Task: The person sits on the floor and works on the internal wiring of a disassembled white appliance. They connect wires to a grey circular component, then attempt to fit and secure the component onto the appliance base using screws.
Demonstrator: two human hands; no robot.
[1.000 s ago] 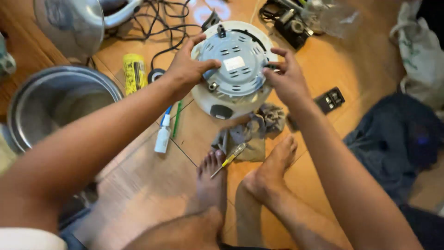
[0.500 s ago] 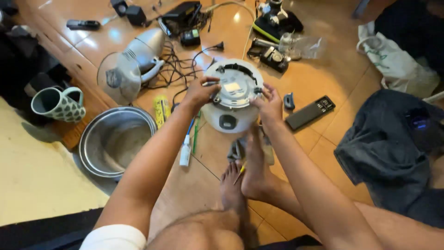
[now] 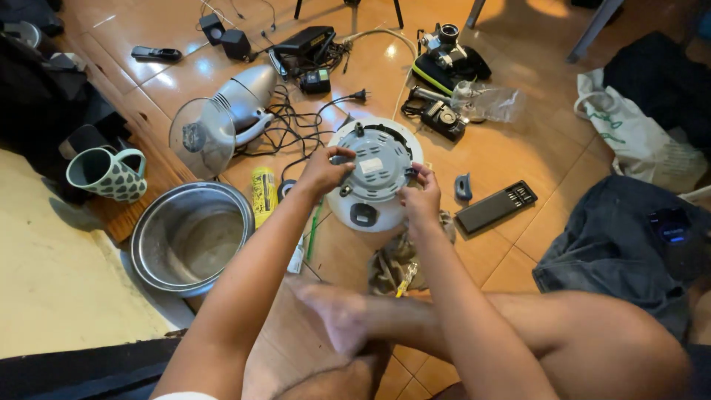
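Glossy orange floor tiles: round white appliance base with grey underside (image 3: 374, 178) pinched between my left hand (image 3: 324, 172) and right hand (image 3: 421, 198), both clenched at rim; tilt risks slipping onto black power cord (image 3: 296, 133).

Warm indoor light, floor-tile (image 3: 518, 148) glare, blurred near foot (image 3: 337, 315).

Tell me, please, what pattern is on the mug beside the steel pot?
Head view: the mug is pale green with dark heart-shaped spots.
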